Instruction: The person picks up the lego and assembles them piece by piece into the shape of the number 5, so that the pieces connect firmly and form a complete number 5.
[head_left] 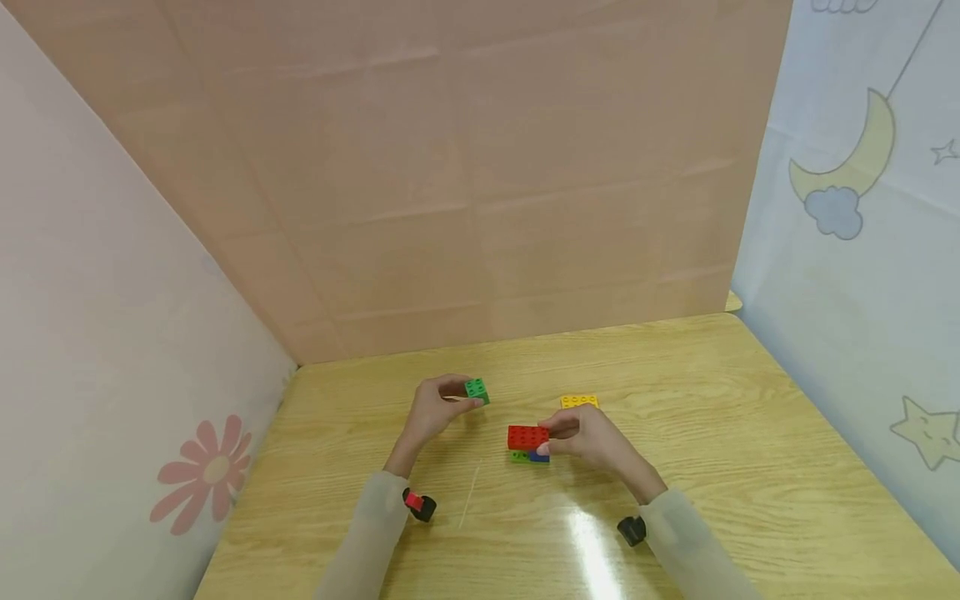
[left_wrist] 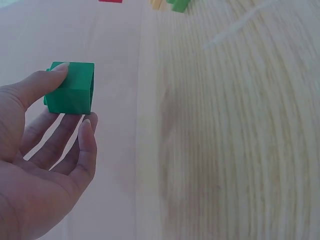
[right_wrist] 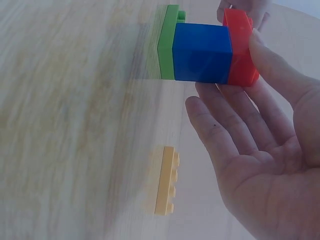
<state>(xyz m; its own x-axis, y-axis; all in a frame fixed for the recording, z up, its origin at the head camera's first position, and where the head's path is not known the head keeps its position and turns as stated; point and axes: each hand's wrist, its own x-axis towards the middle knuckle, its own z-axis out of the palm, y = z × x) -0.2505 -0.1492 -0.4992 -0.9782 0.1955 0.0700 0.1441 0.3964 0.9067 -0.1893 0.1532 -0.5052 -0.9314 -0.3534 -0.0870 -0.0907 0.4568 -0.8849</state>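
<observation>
My left hand [head_left: 437, 410] pinches a small green brick [left_wrist: 71, 89] between thumb and fingers, raised off the table in the left wrist view. To its right, my right hand [head_left: 592, 437] has its thumb and fingers on a red brick [right_wrist: 241, 47]. That red brick tops a blue brick [right_wrist: 202, 52], which is joined to a flat light green brick [right_wrist: 167, 45] at the bottom. From the head view, the red brick hides most of the blue one. Whether this stack touches the table I cannot tell.
Behind the right hand, a flat yellow brick [head_left: 579, 402] lies on the wooden table [head_left: 360, 400]. A thin pale line [head_left: 468, 497] marks the tabletop between the forearms. Cloth-covered walls stand at the back and both sides.
</observation>
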